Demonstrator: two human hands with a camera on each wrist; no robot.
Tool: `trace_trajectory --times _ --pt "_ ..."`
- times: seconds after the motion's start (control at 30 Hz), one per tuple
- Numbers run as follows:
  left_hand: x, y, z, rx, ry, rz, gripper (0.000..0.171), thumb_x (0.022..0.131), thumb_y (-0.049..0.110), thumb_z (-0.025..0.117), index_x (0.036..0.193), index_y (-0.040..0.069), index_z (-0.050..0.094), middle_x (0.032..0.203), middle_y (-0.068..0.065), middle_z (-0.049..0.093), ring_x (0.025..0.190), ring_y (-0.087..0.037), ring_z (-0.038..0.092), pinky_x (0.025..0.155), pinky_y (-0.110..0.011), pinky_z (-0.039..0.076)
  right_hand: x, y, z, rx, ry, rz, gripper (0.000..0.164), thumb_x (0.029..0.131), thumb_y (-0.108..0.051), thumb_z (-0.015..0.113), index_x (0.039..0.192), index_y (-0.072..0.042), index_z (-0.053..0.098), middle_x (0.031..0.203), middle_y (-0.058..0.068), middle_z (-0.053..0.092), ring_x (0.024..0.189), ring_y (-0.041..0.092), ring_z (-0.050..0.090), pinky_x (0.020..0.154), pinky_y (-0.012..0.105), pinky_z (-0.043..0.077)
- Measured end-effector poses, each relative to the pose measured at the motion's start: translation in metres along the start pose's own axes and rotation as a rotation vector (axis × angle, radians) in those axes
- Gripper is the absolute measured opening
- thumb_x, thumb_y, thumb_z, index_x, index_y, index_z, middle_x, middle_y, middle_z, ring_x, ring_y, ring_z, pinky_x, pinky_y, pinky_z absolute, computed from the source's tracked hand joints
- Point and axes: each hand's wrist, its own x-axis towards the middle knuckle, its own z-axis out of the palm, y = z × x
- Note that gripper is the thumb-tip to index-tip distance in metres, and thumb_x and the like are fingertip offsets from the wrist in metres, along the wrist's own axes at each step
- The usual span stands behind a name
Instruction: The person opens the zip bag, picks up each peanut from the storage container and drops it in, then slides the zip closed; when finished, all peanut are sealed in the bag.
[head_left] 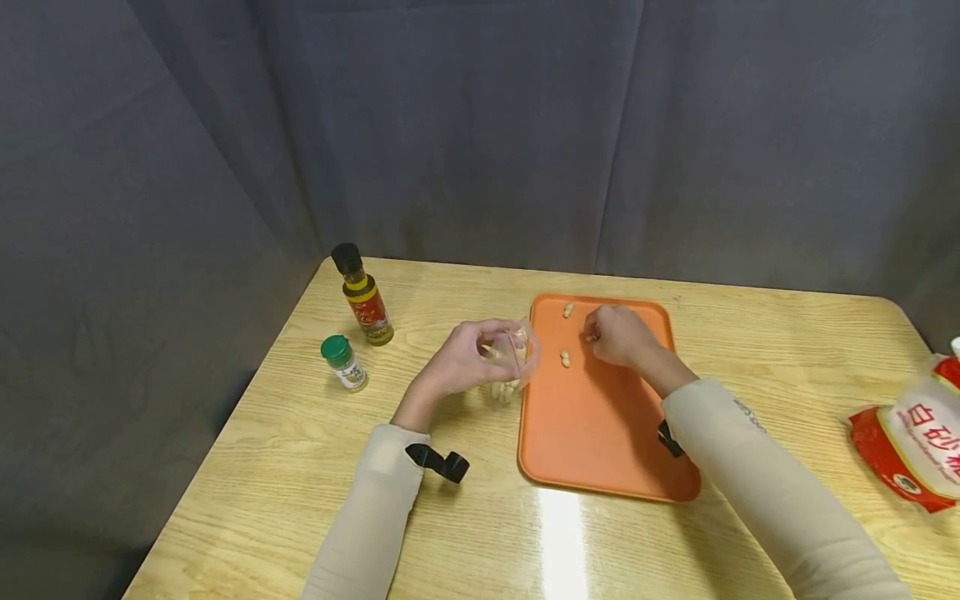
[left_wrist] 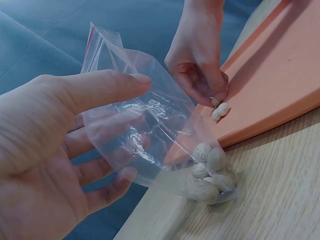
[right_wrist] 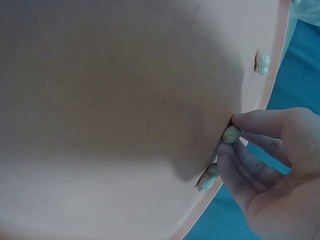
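My left hand [head_left: 461,360] holds a clear zip bag [left_wrist: 165,130], its thumb in front of the plastic and its fingers behind. Several unshelled peanuts [left_wrist: 205,187] lie bunched in the bag's bottom corner, beside the left rim of the orange tray [head_left: 577,442]. Over the tray's far part, my right hand [head_left: 622,336] pinches a peanut [right_wrist: 232,134] between thumb and fingertips, close to the surface. Two more peanuts lie on the tray to the left of that hand, one nearer the back rim [head_left: 567,310] and one lower down [head_left: 566,359].
An olive oil bottle [head_left: 369,307] and a green-capped seasoning jar [head_left: 345,365] stand on the table's left side. At the far right lies a red and white sugar bag [head_left: 926,433]. A dark curtain [head_left: 465,150] hangs behind the wooden table [head_left: 300,467].
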Motion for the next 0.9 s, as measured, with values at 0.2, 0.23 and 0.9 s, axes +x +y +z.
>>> trace_trajectory --times 0.2,0.23,0.9 --pt "-0.001 0.001 0.0 -0.005 -0.004 0.011 0.067 0.078 0.008 0.081 0.14 0.009 0.057 0.113 -0.001 0.07 0.103 -0.019 0.062 0.092 -0.038 0.05 -0.002 -0.001 -0.002 -0.009 -0.002 -0.017 0.014 0.084 0.004 0.063 0.09 -0.002 0.074 0.085 0.007 0.068 0.069 0.02 0.048 0.064 0.035 0.041" --pt "-0.001 0.002 0.0 -0.007 -0.002 0.009 0.067 0.077 0.007 0.081 0.14 0.009 0.057 0.113 -0.001 0.069 0.103 -0.019 0.062 0.091 -0.038 0.051 -0.002 -0.002 -0.003 -0.013 -0.001 -0.023 0.014 0.084 0.004 0.063 0.091 -0.001 0.074 0.087 0.008 0.068 0.068 0.019 0.048 0.064 0.034 0.041" --pt "0.002 0.002 0.001 -0.019 -0.009 0.014 0.065 0.078 0.007 0.081 0.139 0.008 0.058 0.113 -0.003 0.071 0.103 -0.018 0.062 0.091 -0.04 0.051 -0.014 -0.067 -0.044 0.007 0.171 -0.327 0.028 0.082 0.01 0.061 0.064 -0.009 0.05 0.058 -0.007 0.02 0.054 0.011 0.022 0.054 0.031 0.02"
